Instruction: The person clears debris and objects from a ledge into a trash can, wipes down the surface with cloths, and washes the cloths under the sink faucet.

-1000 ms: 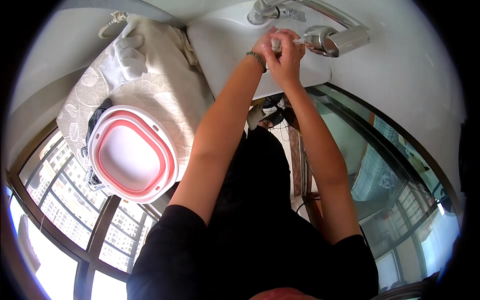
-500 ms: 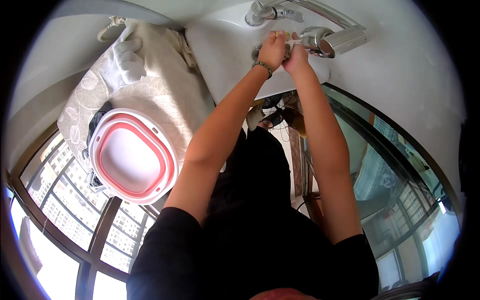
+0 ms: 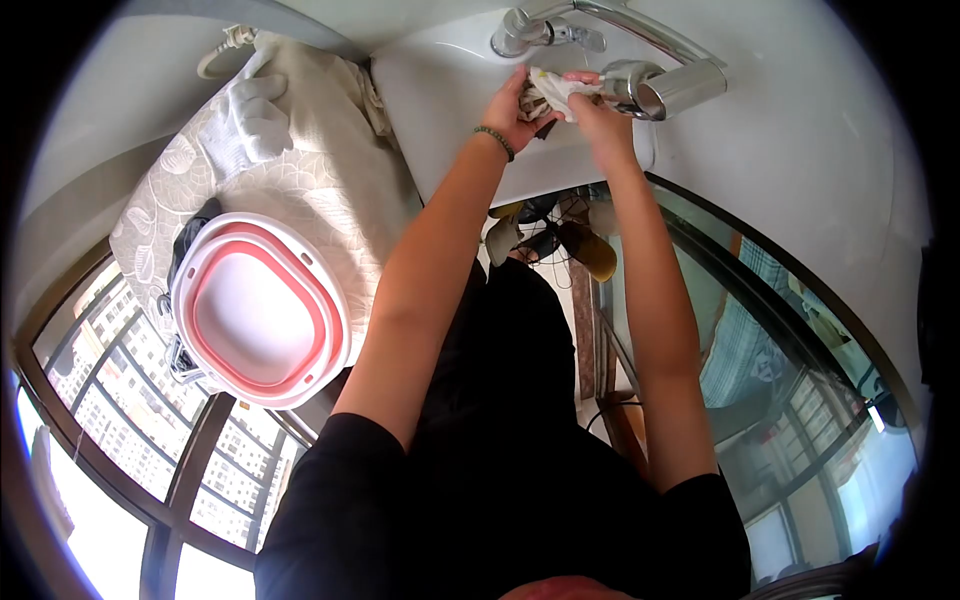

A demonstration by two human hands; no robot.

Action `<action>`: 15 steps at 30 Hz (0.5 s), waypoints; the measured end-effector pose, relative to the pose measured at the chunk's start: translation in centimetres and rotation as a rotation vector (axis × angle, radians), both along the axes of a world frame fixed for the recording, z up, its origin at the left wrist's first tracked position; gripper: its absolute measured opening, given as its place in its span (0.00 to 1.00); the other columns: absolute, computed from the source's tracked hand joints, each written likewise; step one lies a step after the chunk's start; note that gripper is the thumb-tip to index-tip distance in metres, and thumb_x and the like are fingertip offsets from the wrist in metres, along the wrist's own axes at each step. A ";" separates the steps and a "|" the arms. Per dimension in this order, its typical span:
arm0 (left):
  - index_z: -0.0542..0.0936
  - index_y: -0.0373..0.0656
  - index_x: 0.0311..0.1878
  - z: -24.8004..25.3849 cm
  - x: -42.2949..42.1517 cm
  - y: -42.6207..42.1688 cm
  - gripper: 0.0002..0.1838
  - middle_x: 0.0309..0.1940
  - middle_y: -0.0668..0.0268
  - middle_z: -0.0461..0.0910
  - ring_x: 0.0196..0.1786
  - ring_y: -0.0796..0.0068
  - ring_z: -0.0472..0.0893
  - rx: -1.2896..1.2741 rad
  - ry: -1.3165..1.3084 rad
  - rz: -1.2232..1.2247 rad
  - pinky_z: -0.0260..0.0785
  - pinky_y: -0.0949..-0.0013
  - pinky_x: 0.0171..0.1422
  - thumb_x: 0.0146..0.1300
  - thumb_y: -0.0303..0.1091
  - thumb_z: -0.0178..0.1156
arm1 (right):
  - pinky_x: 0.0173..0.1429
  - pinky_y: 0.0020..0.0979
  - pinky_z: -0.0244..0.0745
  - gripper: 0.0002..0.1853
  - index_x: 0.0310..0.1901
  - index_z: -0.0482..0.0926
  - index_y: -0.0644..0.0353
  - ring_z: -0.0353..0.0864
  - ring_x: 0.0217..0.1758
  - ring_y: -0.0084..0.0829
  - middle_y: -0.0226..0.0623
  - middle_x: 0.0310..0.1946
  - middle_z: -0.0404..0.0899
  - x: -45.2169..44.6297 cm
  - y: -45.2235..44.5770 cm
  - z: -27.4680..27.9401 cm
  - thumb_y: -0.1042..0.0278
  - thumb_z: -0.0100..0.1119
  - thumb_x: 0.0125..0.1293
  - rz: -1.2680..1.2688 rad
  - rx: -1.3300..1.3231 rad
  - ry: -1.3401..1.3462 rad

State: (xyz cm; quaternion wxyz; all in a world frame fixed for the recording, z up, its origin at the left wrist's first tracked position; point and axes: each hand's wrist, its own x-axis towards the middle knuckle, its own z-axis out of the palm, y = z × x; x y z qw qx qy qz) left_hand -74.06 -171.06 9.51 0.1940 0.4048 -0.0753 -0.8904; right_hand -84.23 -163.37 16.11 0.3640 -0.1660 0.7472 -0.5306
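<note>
Between my two hands, over the white sink, is a crumpled wet white cloth [image 3: 560, 92] with a small yellow patch. My left hand [image 3: 508, 112], with a green bead bracelet at the wrist, grips the cloth's left end. On its right side, my right hand [image 3: 603, 118] pinches the cloth beside the spout. The chrome faucet [image 3: 515, 32] stands at the back of the sink [image 3: 440, 110], and its wide spout end [image 3: 665, 92] hangs just right of my right hand. A dark bit shows below the cloth; what it is I cannot make out.
Left of the sink, a patterned cloth cover [image 3: 325, 170] bears a white glove [image 3: 258, 118] and pink-and-white collapsible basins [image 3: 265, 310]. A fan [image 3: 560, 240] stands on the floor below the sink. Glass panels [image 3: 740, 400] are at the right, and windows at the lower left.
The hands have moved apart, and the white cloth now shows spread between them. My left hand has shifted left and turned its palm toward the cloth.
</note>
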 end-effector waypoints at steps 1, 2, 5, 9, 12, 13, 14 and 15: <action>0.75 0.43 0.57 -0.2 -0.6 0.0 0.22 0.49 0.59 0.81 0.52 0.61 0.81 0.036 0.037 0.005 0.77 0.57 0.54 0.73 0.51 0.53 | 0.48 0.26 0.75 0.18 0.52 0.79 0.61 0.81 0.45 0.26 0.33 0.47 0.80 0.0 0.3 -0.1 0.77 0.59 0.57 0.090 -0.011 0.094; 0.74 0.42 0.57 -0.4 -1.3 0.1 0.22 0.50 0.56 0.80 0.54 0.59 0.80 0.075 0.072 0.010 0.74 0.54 0.58 0.73 0.51 0.52 | 0.49 0.27 0.75 0.19 0.52 0.78 0.62 0.80 0.45 0.26 0.34 0.47 0.80 0.2 1.3 0.0 0.77 0.60 0.56 0.181 -0.019 0.187; 0.73 0.38 0.56 -2.6 -3.3 0.0 0.24 0.52 0.53 0.79 0.55 0.54 0.79 0.151 0.210 -0.087 0.70 0.51 0.64 0.74 0.52 0.48 | 0.54 0.33 0.75 0.22 0.52 0.78 0.62 0.81 0.49 0.35 0.43 0.49 0.80 1.8 1.8 2.9 0.79 0.58 0.51 0.321 -0.003 0.506; 0.74 0.33 0.54 0.0 -4.2 -0.4 0.31 0.51 0.51 0.79 0.53 0.53 0.79 0.200 0.343 -0.207 0.70 0.51 0.65 0.74 0.58 0.45 | 0.54 0.38 0.74 0.21 0.50 0.78 0.62 0.80 0.51 0.49 0.48 0.49 0.81 2.6 2.3 3.3 0.80 0.54 0.52 0.305 -0.088 0.694; 0.75 0.34 0.51 0.1 -4.6 -0.8 0.33 0.46 0.52 0.80 0.50 0.55 0.79 0.225 0.465 -0.257 0.71 0.55 0.61 0.72 0.61 0.46 | 0.51 0.42 0.73 0.16 0.49 0.79 0.60 0.80 0.47 0.50 0.48 0.42 0.81 2.1 2.2 2.4 0.71 0.56 0.58 0.352 -0.068 0.835; 0.75 0.35 0.49 -2.3 -5.0 -1.1 0.31 0.45 0.53 0.80 0.49 0.56 0.78 0.269 0.619 -0.289 0.71 0.56 0.59 0.72 0.61 0.46 | 0.50 0.43 0.72 0.15 0.48 0.80 0.60 0.80 0.43 0.49 0.47 0.37 0.82 2.8 1.7 2.5 0.66 0.56 0.60 0.346 -0.025 0.919; 0.75 0.36 0.47 -3.5 -5.2 -1.3 0.30 0.43 0.54 0.80 0.47 0.57 0.78 0.315 0.773 -0.320 0.71 0.58 0.58 0.72 0.60 0.46 | 0.49 0.43 0.71 0.15 0.47 0.81 0.60 0.80 0.39 0.49 0.47 0.32 0.82 3.3 1.4 2.5 0.62 0.56 0.63 0.339 0.021 1.000; 0.75 0.37 0.46 -0.9 -5.2 -1.1 0.28 0.41 0.55 0.80 0.46 0.58 0.78 0.237 0.525 -0.248 0.71 0.59 0.55 0.72 0.59 0.47 | 0.51 0.44 0.71 0.17 0.47 0.81 0.61 0.80 0.41 0.50 0.48 0.33 0.83 3.2 0.8 2.0 0.58 0.56 0.65 0.291 0.027 0.982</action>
